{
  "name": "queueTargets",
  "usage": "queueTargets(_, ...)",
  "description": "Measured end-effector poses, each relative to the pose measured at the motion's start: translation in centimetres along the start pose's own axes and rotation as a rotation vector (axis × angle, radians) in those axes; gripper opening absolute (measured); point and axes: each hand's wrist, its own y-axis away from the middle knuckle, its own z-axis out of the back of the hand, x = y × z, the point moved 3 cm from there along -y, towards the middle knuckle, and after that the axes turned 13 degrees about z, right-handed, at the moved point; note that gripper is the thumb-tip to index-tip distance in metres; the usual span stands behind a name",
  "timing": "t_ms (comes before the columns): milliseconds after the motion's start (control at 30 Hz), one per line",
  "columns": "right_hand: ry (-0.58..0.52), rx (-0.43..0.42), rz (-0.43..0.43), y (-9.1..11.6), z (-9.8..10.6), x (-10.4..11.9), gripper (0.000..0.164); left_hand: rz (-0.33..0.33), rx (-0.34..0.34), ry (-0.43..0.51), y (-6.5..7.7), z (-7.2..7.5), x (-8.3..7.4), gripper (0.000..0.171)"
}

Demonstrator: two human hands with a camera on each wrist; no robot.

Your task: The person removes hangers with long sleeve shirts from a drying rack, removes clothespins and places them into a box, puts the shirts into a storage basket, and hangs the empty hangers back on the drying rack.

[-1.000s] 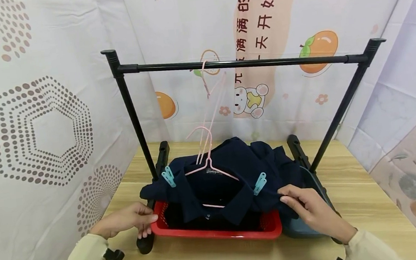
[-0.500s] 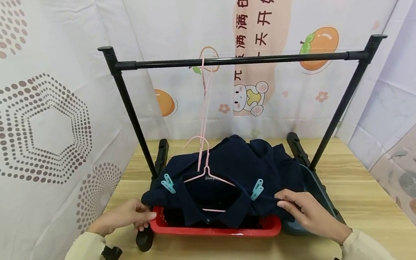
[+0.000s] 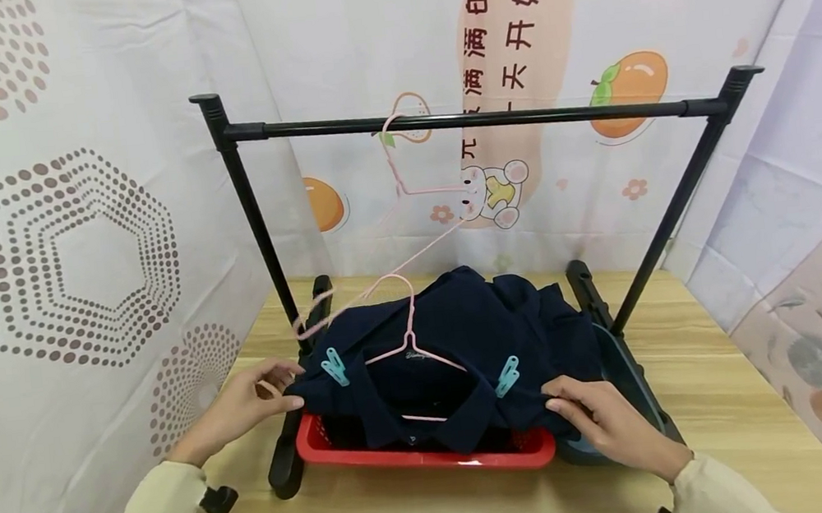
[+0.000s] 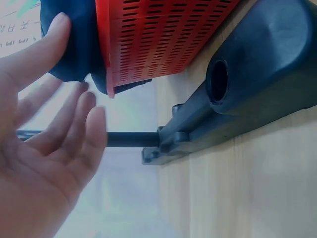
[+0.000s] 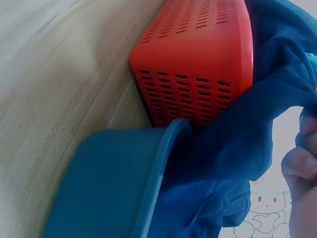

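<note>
A dark navy collared shirt [image 3: 453, 310] lies over a red basket [image 3: 430, 458], its collar facing me. Inside its neck is a pink hanger [image 3: 411, 341], hook standing up. Two light-blue clothespins, a left one [image 3: 335, 367] and a right one [image 3: 508, 376], sit on the shirt's shoulders. My left hand [image 3: 247, 404] is at the left sleeve end, thumb in front of the cloth and index finger behind it; the other fingers spread loosely in the left wrist view. On the other side, my right hand [image 3: 608, 419] pinches the right sleeve between thumb and fingers.
A black clothes rack stands over the basket, its rail [image 3: 480, 120] carrying another pink hanger [image 3: 398, 183]. To the right, a blue tub [image 5: 119, 173] sits beside the basket, partly under the shirt. The rack's foot [image 4: 262, 54] runs along the left.
My left hand has left the basket's rim and risen to the left sleeve. The hanger on the rail has swung round to show its wide side. My right hand still holds its sleeve, shifted slightly left.
</note>
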Motion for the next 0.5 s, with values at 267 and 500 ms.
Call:
queueTargets(267,0.031,0.02,0.031,0.0,0.2,-0.7,0.038,-0.185,-0.065,-0.117,0.2,0.0,-1.7,0.017)
queueTargets(500,0.103,0.041,0.029,-0.1,0.4,-1.3,0.035,-0.237,-0.03,-0.122,0.2,-0.4,-2.5,0.017)
